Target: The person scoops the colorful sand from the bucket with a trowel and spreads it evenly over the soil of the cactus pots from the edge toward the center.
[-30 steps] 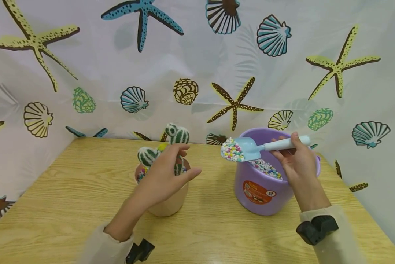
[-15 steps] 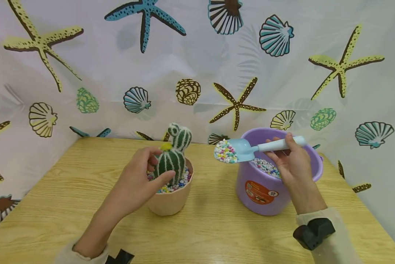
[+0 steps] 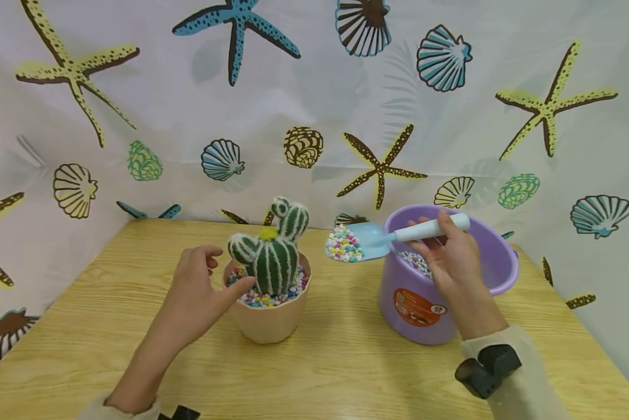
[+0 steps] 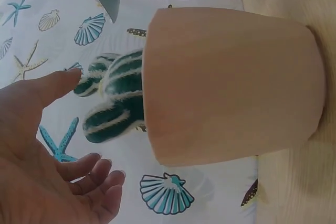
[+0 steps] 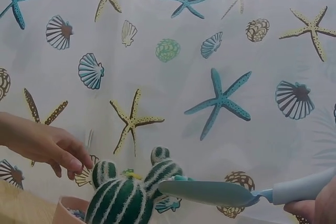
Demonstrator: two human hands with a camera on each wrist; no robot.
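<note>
My right hand (image 3: 453,259) grips the white handle of a light blue hand trowel (image 3: 374,236), whose blade carries colourful pebbles (image 3: 344,245). The blade hangs level in the gap between the purple bucket (image 3: 422,318) and the flower pot (image 3: 267,326). In that peach pot stands a knitted cactus (image 3: 275,262) with white stripes and a yellow flower, ringed by similar pebbles. Just left of the pot is my left hand (image 3: 196,297), thumb and fingers spread and holding nothing. In the left wrist view its thumb and fingertips stay apart from the cactus (image 4: 123,80).
More pebbles (image 3: 416,262) lie inside the bucket, partly hidden by my right hand. Pot and bucket stand on a wooden table (image 3: 341,373). Behind it hangs a white curtain (image 3: 314,87) printed with starfish and shells.
My left hand has moved left, away from in front of the cactus, uncovering it. The right hand has brought the loaded trowel leftward from over the bucket, closer to the pot.
</note>
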